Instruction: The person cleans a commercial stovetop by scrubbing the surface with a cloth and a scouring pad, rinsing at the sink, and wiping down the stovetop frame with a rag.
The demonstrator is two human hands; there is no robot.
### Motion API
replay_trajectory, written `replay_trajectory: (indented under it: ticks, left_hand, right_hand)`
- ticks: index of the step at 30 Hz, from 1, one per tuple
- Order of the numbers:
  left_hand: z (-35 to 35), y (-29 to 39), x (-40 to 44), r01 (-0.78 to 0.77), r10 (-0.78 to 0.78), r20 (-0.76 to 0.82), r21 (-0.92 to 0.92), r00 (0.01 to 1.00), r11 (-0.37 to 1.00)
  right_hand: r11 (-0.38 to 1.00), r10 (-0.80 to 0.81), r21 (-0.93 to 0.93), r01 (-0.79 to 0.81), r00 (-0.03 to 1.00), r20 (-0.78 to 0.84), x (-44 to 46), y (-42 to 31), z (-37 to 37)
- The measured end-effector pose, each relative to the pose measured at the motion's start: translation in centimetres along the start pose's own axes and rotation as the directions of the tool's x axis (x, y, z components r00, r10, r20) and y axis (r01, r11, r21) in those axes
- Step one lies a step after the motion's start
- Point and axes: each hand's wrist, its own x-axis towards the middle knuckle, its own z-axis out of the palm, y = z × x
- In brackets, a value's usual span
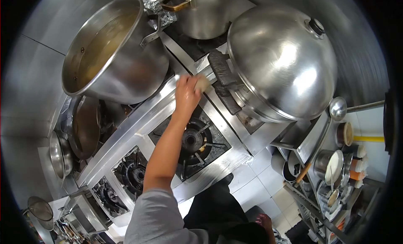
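Note:
My left hand [187,91] reaches over the steel stove top [228,158], its fingers closed on a small pale sponge-like pad [202,83]. Motion blurs the pad, and its exact kind is unclear. It is at the steel strip behind the front burner [191,139], between a large stockpot [130,72] and a big domed lid [281,61]. Low at the right of my body hangs my right hand [264,222], small in view. Its fingers are too unclear to show whether they hold anything.
The stockpot contains yellowish liquid. A second pot [203,17] stands at the back beside crumpled foil [161,13]. Dark cloth-wrapped handles [222,70] jut out near my left hand. A wok [86,126] is at left; a ladle [338,107] and a loaded shelf rack [312,193] are at right.

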Motion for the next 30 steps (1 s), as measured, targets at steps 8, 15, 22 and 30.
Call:
replay_trajectory:
  ticks: [8, 15, 22, 30]
  left_hand:
    - [9.3, -0.6, 7.4, 0.080, -0.074, -0.072, 0.082, 0.995, 0.993]
    - [1.6, -2.9, 4.6, 0.170, -0.215, 0.053, 0.441, 0.975, 0.881]
    - [5.0, -1.2, 8.8, 0.040, -0.038, -0.015, 0.230, 0.999, 0.972]
    - [3.1, -1.4, 5.3, -0.227, 0.210, 0.089, 0.302, 0.974, 0.926]
  right_hand:
    - [1.000, 0.030, 0.009, -0.030, 0.999, -0.040, 0.6, -2.6, 0.4]
    - [0.998, 0.015, 0.055, -0.011, 0.997, -0.073, -0.6, -2.4, 0.1]
    - [0.824, -0.279, -0.455, 0.337, 0.941, 0.191, 0.1, 3.2, -1.3]
    - [0.987, 0.010, 0.158, -0.010, 1.000, 0.004, 0.9, 3.1, -0.3]
